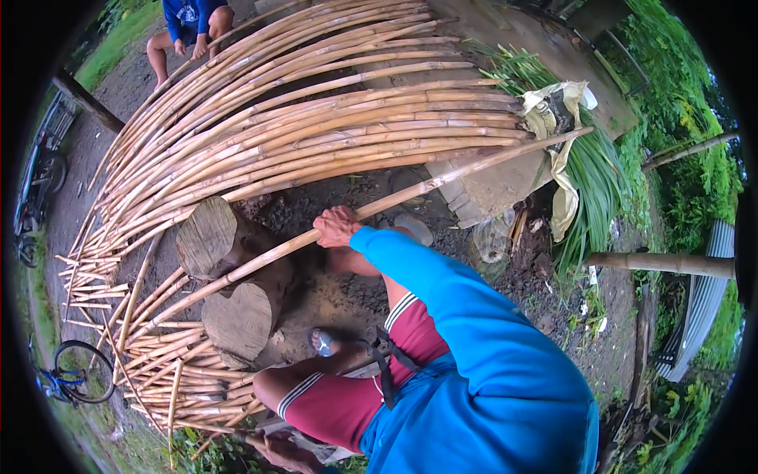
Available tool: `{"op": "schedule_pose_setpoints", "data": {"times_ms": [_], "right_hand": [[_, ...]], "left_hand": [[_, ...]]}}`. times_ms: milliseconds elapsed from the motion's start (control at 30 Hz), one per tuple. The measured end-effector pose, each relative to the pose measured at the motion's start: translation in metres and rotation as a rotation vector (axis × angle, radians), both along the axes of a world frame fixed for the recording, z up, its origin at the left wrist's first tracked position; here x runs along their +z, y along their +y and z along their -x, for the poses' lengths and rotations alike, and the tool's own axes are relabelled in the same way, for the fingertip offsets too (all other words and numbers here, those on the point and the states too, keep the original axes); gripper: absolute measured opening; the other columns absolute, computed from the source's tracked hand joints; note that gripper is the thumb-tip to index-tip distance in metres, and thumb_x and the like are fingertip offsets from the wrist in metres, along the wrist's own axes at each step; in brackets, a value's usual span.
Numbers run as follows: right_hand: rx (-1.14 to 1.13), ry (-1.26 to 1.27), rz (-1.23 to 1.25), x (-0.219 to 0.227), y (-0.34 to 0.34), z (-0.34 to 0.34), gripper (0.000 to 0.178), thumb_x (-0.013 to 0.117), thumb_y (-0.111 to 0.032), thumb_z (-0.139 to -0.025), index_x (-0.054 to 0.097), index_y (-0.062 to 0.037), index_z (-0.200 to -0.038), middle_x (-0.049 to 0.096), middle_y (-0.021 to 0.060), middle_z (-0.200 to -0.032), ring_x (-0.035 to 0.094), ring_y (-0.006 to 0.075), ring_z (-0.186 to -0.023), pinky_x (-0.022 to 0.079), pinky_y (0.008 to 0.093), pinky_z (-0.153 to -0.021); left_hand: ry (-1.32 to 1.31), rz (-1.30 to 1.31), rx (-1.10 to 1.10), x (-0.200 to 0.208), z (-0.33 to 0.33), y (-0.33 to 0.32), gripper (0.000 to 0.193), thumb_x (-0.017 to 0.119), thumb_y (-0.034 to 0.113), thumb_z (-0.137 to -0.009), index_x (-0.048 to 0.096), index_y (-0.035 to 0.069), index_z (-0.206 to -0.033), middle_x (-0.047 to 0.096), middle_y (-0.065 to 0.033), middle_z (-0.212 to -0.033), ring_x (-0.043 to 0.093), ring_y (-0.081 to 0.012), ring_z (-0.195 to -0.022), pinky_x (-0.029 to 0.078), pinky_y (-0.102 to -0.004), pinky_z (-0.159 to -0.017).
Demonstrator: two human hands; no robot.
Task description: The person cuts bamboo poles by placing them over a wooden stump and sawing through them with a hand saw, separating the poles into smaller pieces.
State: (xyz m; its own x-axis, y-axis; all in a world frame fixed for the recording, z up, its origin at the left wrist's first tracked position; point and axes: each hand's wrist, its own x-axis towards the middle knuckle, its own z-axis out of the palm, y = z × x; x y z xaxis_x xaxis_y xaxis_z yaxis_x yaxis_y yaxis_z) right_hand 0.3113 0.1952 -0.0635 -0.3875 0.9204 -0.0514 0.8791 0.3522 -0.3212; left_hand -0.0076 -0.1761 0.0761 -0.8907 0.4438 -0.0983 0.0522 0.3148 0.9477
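Note:
My right hand (338, 226) is closed around a long bamboo pole (430, 183). The pole slants from the pile of cut stalks at lower left up to the sack at upper right. It crosses over two cut logs (207, 238), passing between their pale sawn faces. My left hand (288, 453), low at the picture's bottom edge, has its fingers wrapped round a narrow, brownish shaft whose far end merges with the stalks, so its kind is unclear. Beyond the logs, many long bamboo poles (316, 130) lie side by side in a wide spread.
Shorter bamboo pieces (185, 363) are heaped at lower left. A pale sack (562, 170) and long green leaves (594, 205) sit at the right. Another person (189, 28) in blue sits at the far left, hands near a pole. A bicycle (79, 371) stands at the left rim.

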Motion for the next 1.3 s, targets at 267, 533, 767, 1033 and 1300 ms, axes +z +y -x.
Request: {"op": "schedule_pose_setpoints", "data": {"times_ms": [267,533,767,1033,1300], "right_hand": [[0.079,0.057,0.049,-0.033,-0.016,0.005,0.028,0.071,-0.035,-0.075,0.069,-0.0143,-0.094,0.070,0.0179,-0.089,0.068,0.0406,-0.087,0.054,0.0513,-0.075],[-0.034,0.042,0.152,-0.036,-0.029,-0.006,0.031,0.074,-0.036,-0.075,0.065,-0.0120,-0.092,0.070,0.0198,-0.088,0.067,0.0432,-0.086,0.054,0.0538,-0.075],[-0.102,-0.022,0.147,-0.021,-0.034,-0.001,0.034,0.071,-0.034,-0.074,0.068,-0.0056,-0.093,0.070,0.0252,-0.092,0.067,0.0457,-0.086,0.054,0.0543,-0.079],[-0.100,-0.008,0.225,-0.012,-0.031,0.011,0.032,0.069,-0.037,-0.077,0.071,-0.0099,-0.093,0.071,0.0185,-0.092,0.070,0.0402,-0.086,0.056,0.0498,-0.072],[-0.164,-0.027,0.110,-0.028,-0.034,0.002,0.030,0.070,-0.032,-0.067,0.077,-0.0113,-0.088,0.073,0.0200,-0.086,0.070,0.0407,-0.087,0.050,0.0548,-0.081]], "left_hand": [[-0.458,-0.116,-0.436,-0.073,-0.037,0.058,0.044,0.057,0.004,-0.079,0.055,0.002,-0.123,0.058,-0.0048,-0.103,0.056,-0.0117,-0.086,0.048,-0.0247,-0.070],[-0.082,0.070,-0.786,-0.133,-0.090,0.112,0.028,0.055,0.031,-0.100,0.058,0.004,-0.094,0.052,-0.0021,-0.072,0.049,-0.0129,-0.066,0.039,-0.0325,-0.057],[-0.066,0.160,-0.802,-0.136,-0.091,0.116,0.039,0.053,0.038,-0.101,0.054,0.002,-0.088,0.050,-0.0091,-0.067,0.049,-0.0199,-0.064,0.039,-0.0383,-0.059],[-0.263,0.231,-0.687,-0.165,-0.076,0.118,0.039,0.053,0.038,-0.101,0.061,0.002,-0.087,0.049,0.0002,-0.068,0.045,-0.0119,-0.065,0.039,-0.0327,-0.057],[-0.156,0.280,-0.784,-0.143,-0.086,0.122,0.047,0.050,0.047,-0.097,0.058,0.004,-0.080,0.044,0.0013,-0.063,0.039,-0.0106,-0.054,0.031,-0.0297,-0.050]]}}
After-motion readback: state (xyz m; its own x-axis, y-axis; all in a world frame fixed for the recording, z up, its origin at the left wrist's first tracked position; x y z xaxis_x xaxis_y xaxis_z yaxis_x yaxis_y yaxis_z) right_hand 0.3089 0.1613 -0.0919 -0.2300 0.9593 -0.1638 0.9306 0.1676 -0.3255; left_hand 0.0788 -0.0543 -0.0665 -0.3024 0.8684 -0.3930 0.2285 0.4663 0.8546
